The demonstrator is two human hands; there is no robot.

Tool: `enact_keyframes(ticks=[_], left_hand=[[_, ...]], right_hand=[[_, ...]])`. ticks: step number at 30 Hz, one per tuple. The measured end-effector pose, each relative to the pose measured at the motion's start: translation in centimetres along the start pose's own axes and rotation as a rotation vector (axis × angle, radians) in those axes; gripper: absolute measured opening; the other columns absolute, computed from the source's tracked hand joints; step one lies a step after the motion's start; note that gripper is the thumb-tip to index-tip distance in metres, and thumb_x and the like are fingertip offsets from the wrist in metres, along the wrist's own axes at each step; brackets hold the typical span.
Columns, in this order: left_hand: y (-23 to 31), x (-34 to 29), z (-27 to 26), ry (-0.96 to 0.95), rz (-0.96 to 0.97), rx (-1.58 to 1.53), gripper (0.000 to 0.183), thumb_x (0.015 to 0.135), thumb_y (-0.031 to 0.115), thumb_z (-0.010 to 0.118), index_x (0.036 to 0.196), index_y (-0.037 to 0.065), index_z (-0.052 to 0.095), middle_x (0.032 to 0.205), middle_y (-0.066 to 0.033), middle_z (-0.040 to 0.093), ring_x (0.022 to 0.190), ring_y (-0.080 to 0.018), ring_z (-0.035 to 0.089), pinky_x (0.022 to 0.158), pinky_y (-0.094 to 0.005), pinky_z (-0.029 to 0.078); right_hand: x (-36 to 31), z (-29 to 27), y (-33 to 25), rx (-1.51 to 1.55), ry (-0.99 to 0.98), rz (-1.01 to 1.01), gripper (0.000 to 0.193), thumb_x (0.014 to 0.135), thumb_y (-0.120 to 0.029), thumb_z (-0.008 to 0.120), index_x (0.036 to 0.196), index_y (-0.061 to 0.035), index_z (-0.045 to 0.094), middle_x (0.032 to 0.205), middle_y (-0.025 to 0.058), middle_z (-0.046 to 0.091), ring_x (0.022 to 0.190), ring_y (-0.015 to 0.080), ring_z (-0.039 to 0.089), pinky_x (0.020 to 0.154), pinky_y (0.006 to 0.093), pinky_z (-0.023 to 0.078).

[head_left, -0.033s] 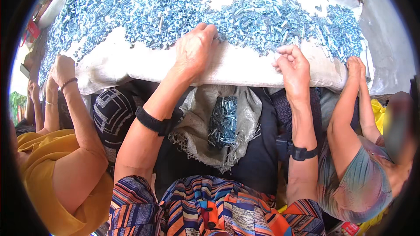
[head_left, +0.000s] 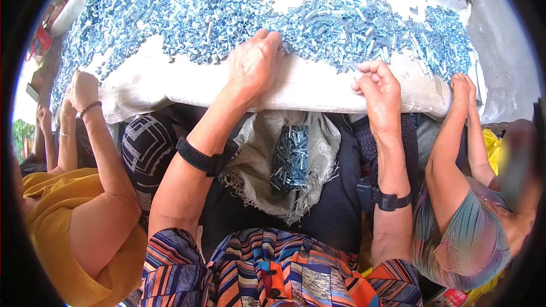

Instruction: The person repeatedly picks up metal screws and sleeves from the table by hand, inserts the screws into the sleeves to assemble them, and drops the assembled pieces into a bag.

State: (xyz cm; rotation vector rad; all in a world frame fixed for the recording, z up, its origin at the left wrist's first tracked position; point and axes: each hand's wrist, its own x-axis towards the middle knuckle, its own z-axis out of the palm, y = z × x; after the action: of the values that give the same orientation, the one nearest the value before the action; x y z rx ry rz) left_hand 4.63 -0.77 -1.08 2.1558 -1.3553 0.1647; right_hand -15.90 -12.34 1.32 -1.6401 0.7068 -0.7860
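Note:
A wide heap of small bluish metal tube pieces (head_left: 222, 17) covers the white cloth sheet (head_left: 199, 82). At the heap's near edge, my left hand (head_left: 253, 62) is closed, knuckles up, its fingertips tucked out of sight beside the pieces. To the right, my right hand (head_left: 378, 88) is closed too, fingers curled toward the thumb just short of the heap; anything between the fingertips is too small to make out. Below the table edge, a frayed woven sack (head_left: 250, 165) lies in my lap, with more metal tube pieces (head_left: 290, 159) lying in its opening.
On the left, a person in a mustard top has a hand (head_left: 84, 88) at the heap. Another person's hands (head_left: 462, 86) are at its right end. A dark patterned cloth (head_left: 149, 150) shows left of my knees, and a yellow bag (head_left: 492, 150) at far right.
My right hand has shifted very slightly toward me and to the left. My left hand and the sack look the same.

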Motion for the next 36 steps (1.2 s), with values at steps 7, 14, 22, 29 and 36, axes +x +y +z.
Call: enact_keyframes(ticks=[7, 14, 22, 29, 36], left_hand=[[0.1, -0.4, -1.4, 0.019, 0.017, 0.067, 0.013, 0.078, 0.016, 0.060, 0.083, 0.005, 0.058, 0.084, -0.0119, 0.060, 0.075, -0.0336, 0.061, 0.066, -0.0431, 0.047], [-0.5, -0.3, -1.4, -0.082, 0.008, 0.062, 0.017, 0.076, 0.018, 0.062, 0.081, 0.003, 0.058, 0.082, -0.0143, 0.062, 0.074, -0.0339, 0.061, 0.065, -0.0425, 0.048], [0.0, -2.2, -3.7, -0.096, -0.025, -0.354, 0.015, 0.079, 0.013, 0.057, 0.086, 0.000, 0.059, 0.073, -0.0154, 0.061, 0.068, -0.0292, 0.062, 0.064, -0.0362, 0.047], [2.0, -6.0, -5.4, -0.324, -0.322, -1.135, 0.012, 0.090, 0.012, 0.053, 0.095, 0.002, 0.058, 0.075, -0.0029, 0.060, 0.062, -0.0079, 0.055, 0.059, -0.0211, 0.046], [3.2, -7.4, -5.2, -0.391, -0.413, -1.598, 0.012, 0.090, 0.015, 0.058, 0.096, 0.004, 0.058, 0.076, -0.0036, 0.061, 0.062, -0.0092, 0.056, 0.059, -0.0209, 0.046]], right_hand=[[-3.0, 1.1, 0.0, 0.145, -0.057, 0.055, 0.014, 0.082, 0.003, 0.051, 0.095, 0.0005, 0.056, 0.075, 0.0031, 0.058, 0.067, 0.0078, 0.054, 0.063, 0.0212, 0.045], [-4.4, 2.4, 0.2, 0.334, -0.087, 0.159, 0.007, 0.086, -0.002, 0.053, 0.092, -0.0004, 0.056, 0.071, 0.0033, 0.058, 0.062, 0.0085, 0.055, 0.061, 0.0218, 0.045], [-5.1, 2.7, -0.6, 0.552, -0.184, 0.213, 0.006, 0.091, -0.006, 0.051, 0.093, -0.0023, 0.055, 0.079, 0.0062, 0.060, 0.065, 0.0118, 0.057, 0.061, 0.0248, 0.047], [-5.6, 4.0, -1.5, 0.488, -0.203, 0.198, 0.005, 0.091, -0.005, 0.052, 0.093, -0.0022, 0.055, 0.079, 0.0066, 0.060, 0.065, 0.0120, 0.058, 0.060, 0.0250, 0.048], [-6.2, 4.5, -1.3, 0.551, -0.271, 0.192, 0.006, 0.089, -0.006, 0.055, 0.094, -0.0029, 0.057, 0.078, 0.0052, 0.060, 0.067, 0.0118, 0.059, 0.062, 0.0246, 0.049]])
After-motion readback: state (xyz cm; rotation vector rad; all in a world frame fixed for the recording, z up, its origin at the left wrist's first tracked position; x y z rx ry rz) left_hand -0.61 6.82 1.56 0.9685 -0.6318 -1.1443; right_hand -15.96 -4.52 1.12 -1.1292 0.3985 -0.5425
